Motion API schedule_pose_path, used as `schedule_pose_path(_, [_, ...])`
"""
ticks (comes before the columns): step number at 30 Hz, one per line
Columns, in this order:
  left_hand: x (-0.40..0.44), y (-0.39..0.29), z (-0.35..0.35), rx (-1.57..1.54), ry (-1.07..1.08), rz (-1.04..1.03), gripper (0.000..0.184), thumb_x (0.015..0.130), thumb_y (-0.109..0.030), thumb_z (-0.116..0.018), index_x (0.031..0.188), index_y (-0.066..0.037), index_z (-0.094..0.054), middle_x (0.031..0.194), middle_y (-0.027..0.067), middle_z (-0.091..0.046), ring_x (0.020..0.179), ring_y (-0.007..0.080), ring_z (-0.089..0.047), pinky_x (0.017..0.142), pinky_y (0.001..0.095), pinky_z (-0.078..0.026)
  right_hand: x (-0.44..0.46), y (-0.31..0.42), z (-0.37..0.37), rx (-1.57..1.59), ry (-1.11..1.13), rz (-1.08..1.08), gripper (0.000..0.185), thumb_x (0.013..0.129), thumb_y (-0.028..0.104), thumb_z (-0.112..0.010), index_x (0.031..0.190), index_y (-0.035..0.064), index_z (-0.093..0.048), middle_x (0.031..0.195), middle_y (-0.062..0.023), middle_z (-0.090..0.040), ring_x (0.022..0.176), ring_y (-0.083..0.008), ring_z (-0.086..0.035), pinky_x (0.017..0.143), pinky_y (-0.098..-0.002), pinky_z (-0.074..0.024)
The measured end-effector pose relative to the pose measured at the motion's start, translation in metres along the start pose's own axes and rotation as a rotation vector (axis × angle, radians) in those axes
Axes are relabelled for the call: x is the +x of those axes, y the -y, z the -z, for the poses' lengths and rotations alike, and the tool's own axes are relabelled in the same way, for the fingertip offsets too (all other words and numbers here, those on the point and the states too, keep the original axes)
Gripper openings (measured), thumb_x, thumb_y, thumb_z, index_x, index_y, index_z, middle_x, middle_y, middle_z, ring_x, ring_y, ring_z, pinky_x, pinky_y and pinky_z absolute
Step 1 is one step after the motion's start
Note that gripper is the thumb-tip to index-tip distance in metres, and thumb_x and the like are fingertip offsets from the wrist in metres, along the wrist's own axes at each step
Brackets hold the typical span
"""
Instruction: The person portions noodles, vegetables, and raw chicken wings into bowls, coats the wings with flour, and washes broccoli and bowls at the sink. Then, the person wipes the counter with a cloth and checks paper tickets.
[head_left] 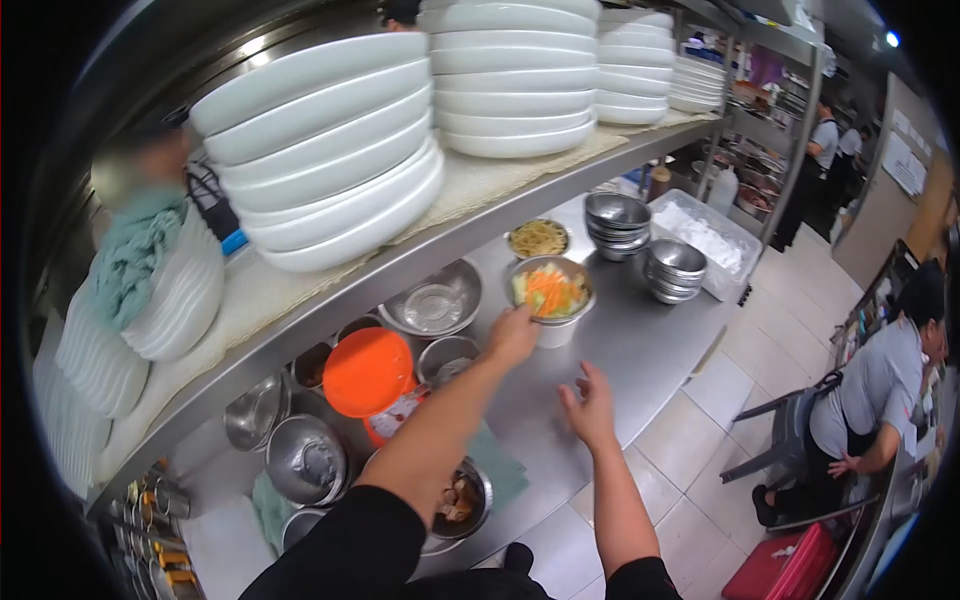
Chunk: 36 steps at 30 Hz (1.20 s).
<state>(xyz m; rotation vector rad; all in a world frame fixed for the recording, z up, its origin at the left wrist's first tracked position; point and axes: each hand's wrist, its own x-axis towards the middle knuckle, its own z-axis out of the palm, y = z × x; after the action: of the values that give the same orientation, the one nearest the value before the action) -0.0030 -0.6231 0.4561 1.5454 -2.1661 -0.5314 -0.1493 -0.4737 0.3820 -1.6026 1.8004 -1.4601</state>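
My left hand [513,335] is closed at the near left rim of a bowl of cut vegetables [550,290], with orange shreds and pale green pieces in it. Below that bowl a white container wall [556,333] shows. To the right, my right hand [590,405] is held over the steel counter [625,355], fingers apart and nothing in them. Just behind the vegetables stands a smaller bowl of yellowish strands [538,238]. Under my left forearm, partly hidden, is a metal bowl with brown food pieces [459,498].
Stacked metal bowls [617,222] and a clear plastic tub with white contents [705,240] stand at the back right. An orange lid [368,372] lies among metal bowls at left. Above runs a shelf [400,262] of stacked white dishes [515,80]. A seated person [870,390] is at right.
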Motion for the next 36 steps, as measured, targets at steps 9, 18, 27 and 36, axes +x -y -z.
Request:
schedule_pose_path(9, [-0.139, 0.015, 0.203, 0.106, 0.102, -0.203, 0.054, 0.086, -0.027, -0.064, 0.132, -0.003, -0.049, 0.103, 0.0234, -0.066, 0.097, 0.0412, -0.063, 0.085, 0.0473, -0.05, -0.055, 0.084, 0.035, 0.24, 0.126, -0.176, 0.043, 0.091, 0.014, -0.067, 0.13, -0.0001, -0.054, 0.102, -0.0078, -0.064, 0.09, -0.0124, -0.06, 0.083, -0.0259, -0.0482])
schedule_pose_path(18, [-0.422, 0.134, 0.334, 0.079, -0.127, 0.361, 0.048, 0.088, -0.038, -0.065, 0.12, -0.003, -0.061, 0.109, 0.0169, -0.068, 0.099, 0.0344, -0.065, 0.085, 0.0415, -0.052, -0.114, 0.287, -0.019, 0.303, 0.583, 0.421, 0.029, 0.082, 0.008, -0.07, 0.11, 0.0012, -0.066, 0.1, -0.0137, -0.066, 0.087, -0.0256, -0.066, 0.077, -0.0319, -0.0508])
schedule_pose_path(27, [-0.738, 0.169, 0.287, -0.602, -0.307, 0.58, 0.05, 0.095, -0.036, -0.06, 0.131, -0.002, -0.055, 0.114, 0.0097, -0.067, 0.103, 0.0194, -0.063, 0.088, 0.0326, -0.05, -0.219, 0.382, -0.216, -0.514, 0.902, 0.688, 0.064, 0.076, 0.041, -0.072, 0.117, -0.0064, -0.058, 0.11, -0.0282, -0.064, 0.103, -0.0444, -0.061, 0.091, -0.0473, -0.0486])
schedule_pose_path(36, [-0.974, 0.197, 0.259, -0.986, -0.887, 1.066, 0.048, 0.097, -0.036, -0.057, 0.133, -0.004, -0.052, 0.114, 0.0085, -0.065, 0.098, 0.0166, -0.064, 0.08, 0.031, -0.052, -0.198, 0.318, -0.261, -0.529, 0.668, 0.803, 0.027, 0.07, 0.015, -0.068, 0.09, -0.0015, -0.061, 0.089, -0.0242, -0.063, 0.088, -0.0453, -0.059, 0.078, -0.0493, -0.0485])
